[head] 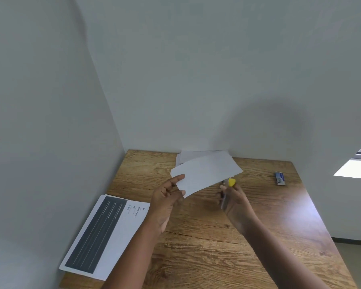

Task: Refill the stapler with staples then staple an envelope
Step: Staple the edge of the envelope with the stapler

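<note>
Above the wooden desk [217, 247], your left hand [167, 202] pinches a white envelope [205, 174] by its near end. Your right hand [234, 202] wraps the yellow-tipped stapler [231, 182] (mostly hidden) just under the envelope's edge.

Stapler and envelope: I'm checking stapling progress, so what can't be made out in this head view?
- Stapler: mostly hidden by the right hand and the envelope; staples inside unseen.
- Envelope: any staple is too small to tell.
- Printed sheet: text too small to read.
</note>
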